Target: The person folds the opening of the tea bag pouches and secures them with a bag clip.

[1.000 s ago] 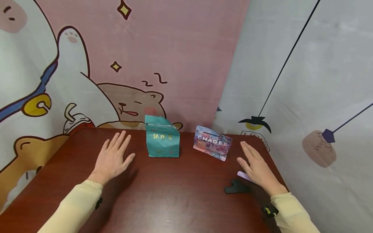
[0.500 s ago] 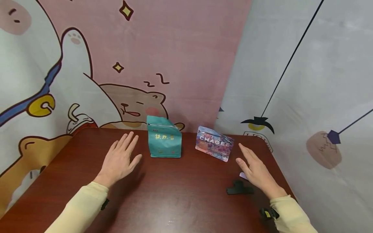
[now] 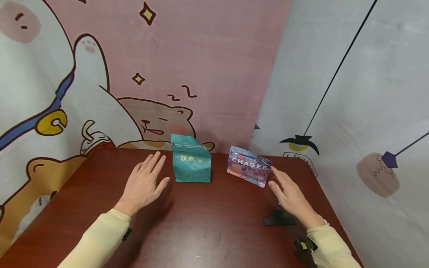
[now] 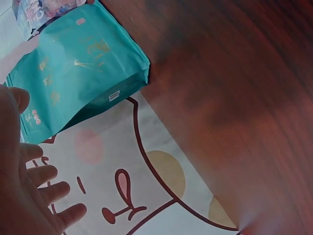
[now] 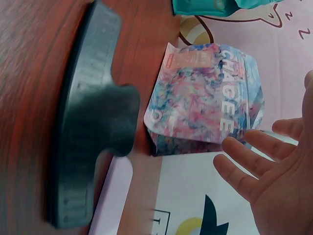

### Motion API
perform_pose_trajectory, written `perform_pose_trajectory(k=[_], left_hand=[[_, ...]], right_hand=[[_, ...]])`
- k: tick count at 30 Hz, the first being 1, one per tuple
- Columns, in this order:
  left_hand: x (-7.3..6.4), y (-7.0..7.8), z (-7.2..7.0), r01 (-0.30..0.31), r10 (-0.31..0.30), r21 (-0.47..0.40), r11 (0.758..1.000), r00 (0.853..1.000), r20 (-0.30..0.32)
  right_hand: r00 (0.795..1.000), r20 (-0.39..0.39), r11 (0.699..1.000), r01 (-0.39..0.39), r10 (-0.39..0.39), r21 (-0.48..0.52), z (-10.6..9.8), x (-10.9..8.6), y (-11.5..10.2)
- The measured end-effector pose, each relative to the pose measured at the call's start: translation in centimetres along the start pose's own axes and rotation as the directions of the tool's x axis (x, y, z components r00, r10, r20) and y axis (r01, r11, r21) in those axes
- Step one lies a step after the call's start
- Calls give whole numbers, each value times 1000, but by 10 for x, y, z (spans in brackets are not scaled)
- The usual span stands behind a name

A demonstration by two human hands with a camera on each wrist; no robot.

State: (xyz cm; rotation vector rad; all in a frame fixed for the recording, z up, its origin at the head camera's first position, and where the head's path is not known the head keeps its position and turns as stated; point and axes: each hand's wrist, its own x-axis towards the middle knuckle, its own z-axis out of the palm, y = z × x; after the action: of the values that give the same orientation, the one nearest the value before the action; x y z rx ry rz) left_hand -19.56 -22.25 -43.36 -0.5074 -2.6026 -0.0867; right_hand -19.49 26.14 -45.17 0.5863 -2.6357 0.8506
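Note:
A teal stand-up pouch (image 3: 191, 165) with gold characters stands upright at the back of the table. To its right is a smaller multicoloured pouch (image 3: 248, 166) marked CHAGEE, leaning at a slant. My left hand (image 3: 142, 188), fingers straight, hovers left of the teal pouch and holds nothing. On the other side my right hand (image 3: 292, 197) is held over the table with extended fingers, its fingertips close to the CHAGEE pouch's right edge; whether they touch I cannot tell. A black bulldog-style clip (image 5: 90, 117) lies below that hand, beside a lilac strip (image 5: 113, 193) mostly hidden by the hand in the head view.
The dark red-brown wooden table (image 3: 201, 230) ends at a cartoon-printed cloth (image 3: 214, 74) behind the pouches. A pale grey cloth (image 3: 362, 93) rises along the right edge.
The left hand has moved rightward, nearer the teal pouch. My right hand has shifted left toward the CHAGEE pouch, covering more of the lilac strip. The view has turned slightly; both pouches stay in place.

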Motion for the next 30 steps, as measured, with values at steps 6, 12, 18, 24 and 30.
perform_pose_trajectory(k=[6,12,18,24,30], left_hand=[[5,4,-4,-16,16,-1,1000,999,-28],[8,7,-8,-22,22,-2,1000,1000,-12],[11,10,-9,-44,44,6,999,998,-33],[17,13,-12,-84,84,7,996,993,-88],[24,17,-14,-106,107,14,994,989,-103]], right_hand=[[999,-27,999,29,-29,25,6,6,-6],[998,-34,998,54,-52,46,13,10,-10],[997,-43,997,67,-65,38,17,13,-12],[999,-7,998,31,-31,50,15,18,-16],[1000,0,996,22,-22,82,16,24,-19]])
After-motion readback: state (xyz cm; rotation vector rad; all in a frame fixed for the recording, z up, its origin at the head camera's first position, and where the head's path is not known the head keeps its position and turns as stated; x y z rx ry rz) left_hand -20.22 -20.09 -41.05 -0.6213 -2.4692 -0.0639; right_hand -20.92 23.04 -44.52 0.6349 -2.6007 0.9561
